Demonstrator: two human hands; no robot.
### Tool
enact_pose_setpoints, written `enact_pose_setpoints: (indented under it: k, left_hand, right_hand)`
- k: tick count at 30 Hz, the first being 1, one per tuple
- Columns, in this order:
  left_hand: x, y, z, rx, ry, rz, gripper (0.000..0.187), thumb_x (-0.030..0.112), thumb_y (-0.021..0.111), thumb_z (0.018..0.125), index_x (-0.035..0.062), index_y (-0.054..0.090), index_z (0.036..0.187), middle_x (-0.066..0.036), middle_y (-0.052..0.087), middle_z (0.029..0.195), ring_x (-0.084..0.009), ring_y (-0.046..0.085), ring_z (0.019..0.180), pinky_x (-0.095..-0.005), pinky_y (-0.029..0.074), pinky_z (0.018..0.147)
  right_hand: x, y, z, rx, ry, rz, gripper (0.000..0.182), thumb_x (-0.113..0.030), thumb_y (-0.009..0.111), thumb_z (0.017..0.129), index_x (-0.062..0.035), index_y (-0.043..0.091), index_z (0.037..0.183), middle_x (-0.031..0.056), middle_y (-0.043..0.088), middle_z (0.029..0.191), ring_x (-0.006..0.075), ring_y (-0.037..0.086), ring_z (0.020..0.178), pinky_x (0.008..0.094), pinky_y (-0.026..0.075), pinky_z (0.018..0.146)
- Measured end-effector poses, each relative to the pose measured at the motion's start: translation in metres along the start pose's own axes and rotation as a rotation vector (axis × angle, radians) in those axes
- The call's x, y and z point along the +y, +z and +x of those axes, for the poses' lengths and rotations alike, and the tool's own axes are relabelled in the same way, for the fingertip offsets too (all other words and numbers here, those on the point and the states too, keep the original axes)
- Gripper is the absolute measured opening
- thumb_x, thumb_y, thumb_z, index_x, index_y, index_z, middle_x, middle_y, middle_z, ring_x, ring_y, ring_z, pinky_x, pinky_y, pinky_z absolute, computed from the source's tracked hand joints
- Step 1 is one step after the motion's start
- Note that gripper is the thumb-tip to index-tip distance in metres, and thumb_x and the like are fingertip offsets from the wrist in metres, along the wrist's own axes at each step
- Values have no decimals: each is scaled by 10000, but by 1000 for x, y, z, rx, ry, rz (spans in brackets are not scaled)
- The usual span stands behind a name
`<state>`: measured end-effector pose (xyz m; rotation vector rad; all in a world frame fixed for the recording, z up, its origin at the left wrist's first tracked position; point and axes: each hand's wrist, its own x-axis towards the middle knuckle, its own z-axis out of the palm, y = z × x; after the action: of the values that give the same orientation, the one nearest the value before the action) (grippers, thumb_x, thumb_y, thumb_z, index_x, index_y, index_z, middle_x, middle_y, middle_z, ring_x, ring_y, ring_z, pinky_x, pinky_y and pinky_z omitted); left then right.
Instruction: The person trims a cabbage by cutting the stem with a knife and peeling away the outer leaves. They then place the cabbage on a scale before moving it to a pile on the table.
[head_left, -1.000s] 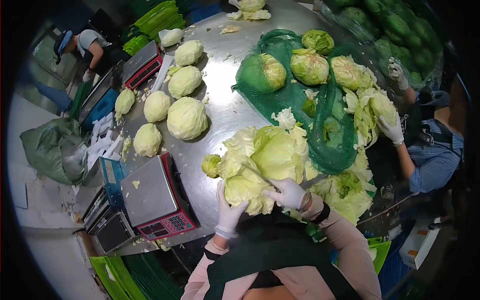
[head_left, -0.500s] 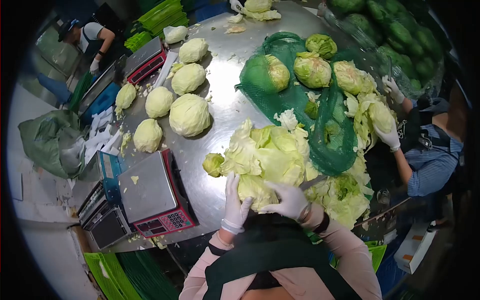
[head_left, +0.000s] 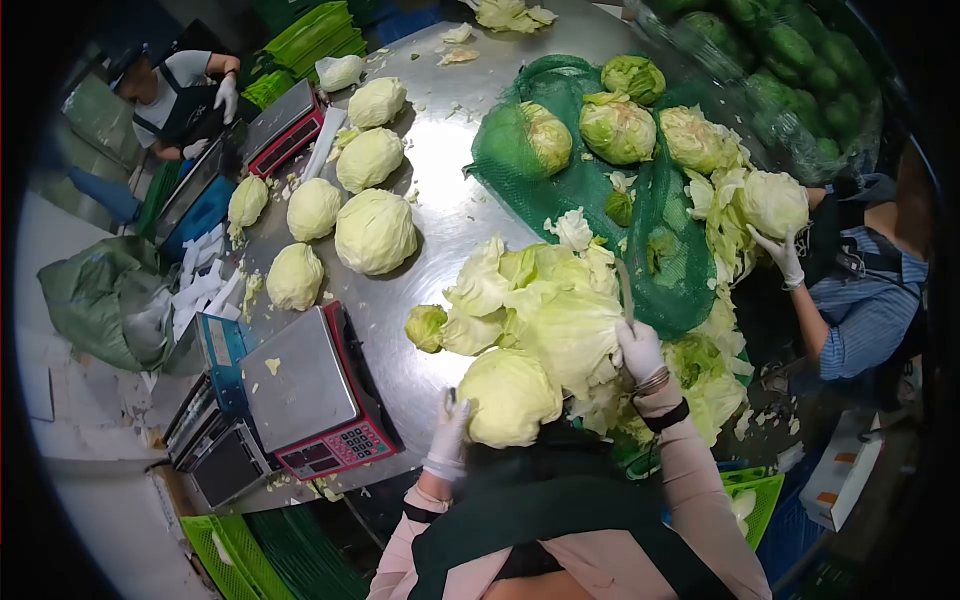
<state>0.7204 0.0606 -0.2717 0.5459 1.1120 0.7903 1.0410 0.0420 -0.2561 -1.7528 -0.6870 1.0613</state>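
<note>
A trimmed pale cabbage (head_left: 508,398) sits at the table's near edge, its left side cupped by my gloved left hand (head_left: 449,432). My gloved right hand (head_left: 640,350) is closed beside the loose outer leaves (head_left: 570,325). A narrow grey blade, seemingly a knife (head_left: 626,288), sticks up from that hand; its handle is hidden in the fingers. The leaves lie piled just beyond the cabbage, and a small greenish head (head_left: 426,328) rests at their left. More trimmed cabbages (head_left: 375,231) stand on the steel table farther left.
A red scale (head_left: 305,385) is at the near left, another (head_left: 283,128) farther back. Green netting (head_left: 660,290) with untrimmed cabbages (head_left: 617,130) covers the right side. A co-worker in a striped shirt (head_left: 868,310) handles a cabbage at right; another person (head_left: 185,95) is at far left.
The cabbage in front of me has come free of its outer leaves and now shows smooth and pale. My right hand has moved right and up, away from it. My left hand has shifted slightly down-left.
</note>
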Motion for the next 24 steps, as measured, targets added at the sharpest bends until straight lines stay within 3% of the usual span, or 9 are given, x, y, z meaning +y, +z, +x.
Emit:
enact_pose_setpoints:
  k: [2,5,9,15,18,20,21,23,24]
  left_hand:
    - [-9,-4,9,-90,-208,1,580,227,607,861,28,322,1325,-135,482,1237,-215,538,1050,-368,459,902]
    - [-21,-2,13,-255,-72,85,547,240,607,861,16,371,1300,-118,526,1198,-195,543,1052,-350,465,888]
    - [-20,-1,21,-279,-110,58,579,239,599,866,17,334,1331,-118,495,1247,-199,538,1072,-336,459,892]
    - [-10,-13,19,-230,-168,-336,604,253,573,880,20,292,1361,-119,457,1292,-213,502,1129,-346,430,941]
    - [20,4,7,-238,-155,-507,647,316,599,858,38,297,1358,-119,454,1302,-251,476,1174,-395,396,996]
    - [53,34,1,-299,195,-162,703,301,665,802,19,318,1344,-108,467,1288,-234,500,1139,-375,422,958]
    - [62,41,1,-304,198,-162,703,301,665,802,19,318,1344,-108,467,1288,-234,500,1139,-375,422,958]
    - [74,52,3,-109,593,483,788,314,744,707,15,353,1323,-134,507,1245,-252,526,1107,-373,438,929]
    - [77,59,3,-117,590,483,788,314,744,707,15,353,1323,-134,507,1245,-252,526,1107,-373,438,929]
  right_hand:
    - [13,-11,7,-19,42,57,302,-248,501,911,11,552,763,33,529,546,109,496,405,248,397,405]
    - [14,-16,4,-45,76,163,264,-262,491,916,-34,535,789,13,505,518,110,480,391,235,385,398]
    - [2,-15,2,-33,80,272,263,-266,503,908,-37,539,783,16,518,540,109,483,405,226,381,402]
    - [-10,-53,7,117,35,495,249,-279,536,884,-37,568,834,7,522,593,98,497,452,230,394,419]
    - [-2,-72,7,144,-19,366,238,-260,580,868,-22,575,861,-5,531,627,89,485,471,218,405,456]
    - [-9,-72,-3,461,-321,-364,284,-203,629,826,-3,586,1023,0,533,611,100,486,516,241,412,497]
    - [-18,-70,-8,464,-325,-364,284,-203,629,826,-3,586,1023,0,533,611,100,486,516,241,412,497]
    - [-37,-54,-22,416,-361,-268,366,-161,668,787,-17,571,1109,6,549,629,94,493,556,231,422,546]
    - [-43,-41,-29,295,-276,-132,380,-151,685,766,-33,579,1112,14,562,639,94,514,580,232,439,575]
